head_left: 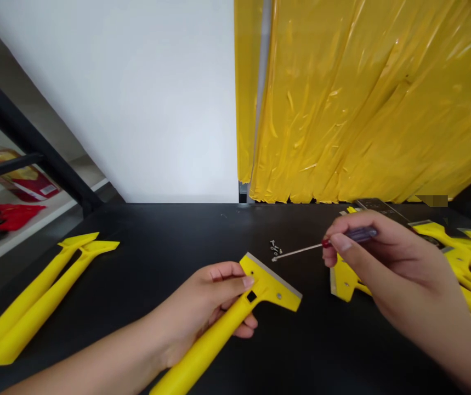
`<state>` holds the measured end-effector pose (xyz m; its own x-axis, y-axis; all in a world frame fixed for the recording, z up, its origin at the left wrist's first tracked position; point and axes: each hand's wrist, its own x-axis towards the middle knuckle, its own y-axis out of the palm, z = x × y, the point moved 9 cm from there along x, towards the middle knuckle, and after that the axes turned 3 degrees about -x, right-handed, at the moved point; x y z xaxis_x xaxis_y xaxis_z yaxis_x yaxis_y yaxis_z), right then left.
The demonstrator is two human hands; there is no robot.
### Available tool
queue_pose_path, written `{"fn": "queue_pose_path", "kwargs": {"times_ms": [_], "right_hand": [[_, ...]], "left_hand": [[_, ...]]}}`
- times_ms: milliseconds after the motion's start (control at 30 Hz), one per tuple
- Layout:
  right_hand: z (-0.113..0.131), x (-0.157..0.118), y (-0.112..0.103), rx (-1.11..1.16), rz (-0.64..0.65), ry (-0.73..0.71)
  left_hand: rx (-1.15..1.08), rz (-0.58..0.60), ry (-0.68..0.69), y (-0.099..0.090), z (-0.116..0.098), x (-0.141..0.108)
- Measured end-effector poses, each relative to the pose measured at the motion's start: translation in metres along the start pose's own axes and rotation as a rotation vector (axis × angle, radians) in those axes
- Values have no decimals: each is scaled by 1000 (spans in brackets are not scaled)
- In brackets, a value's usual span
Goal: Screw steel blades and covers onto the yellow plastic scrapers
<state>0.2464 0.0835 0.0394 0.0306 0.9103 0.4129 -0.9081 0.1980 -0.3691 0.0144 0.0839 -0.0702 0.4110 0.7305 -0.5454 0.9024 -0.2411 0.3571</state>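
My left hand [222, 296] is closed around the neck of a yellow scraper [219, 340], its thumb pressed on the head. A metal strip runs along the head's far edge; one screw sits in the right side, while a dark hole shows on the left. In my right hand [383, 274] a screwdriver [301, 252] with a dark, see-through handle is pinched between thumb and fingers. Its tip reaches a small pile of screws [275, 248] on the black table. Another yellow scraper [344, 280] lies partly hidden behind my right hand.
Two yellow scraper handles [50, 296] lie side by side on the black table [169, 236] at the left. Several yellow scrapers [461, 258] are heaped at the right. Behind stand a white panel [136, 99] and yellow plastic sheeting [362, 99]. Shelves with a bottle [21, 175] are at far left.
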Motion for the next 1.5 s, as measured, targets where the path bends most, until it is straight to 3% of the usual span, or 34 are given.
{"fn": "queue_pose_path", "kwargs": {"times_ms": [400,833,1500], "right_hand": [[7,-17,20,-96,108,-19],[3,-19,24,-134,156,-23],[16,-22,28,-150,159,-102]], "left_hand": [[-4,100,-54,10,9,-6],[9,131,-55,13,12,-5],[-26,146,-42,13,8,-6]]}}
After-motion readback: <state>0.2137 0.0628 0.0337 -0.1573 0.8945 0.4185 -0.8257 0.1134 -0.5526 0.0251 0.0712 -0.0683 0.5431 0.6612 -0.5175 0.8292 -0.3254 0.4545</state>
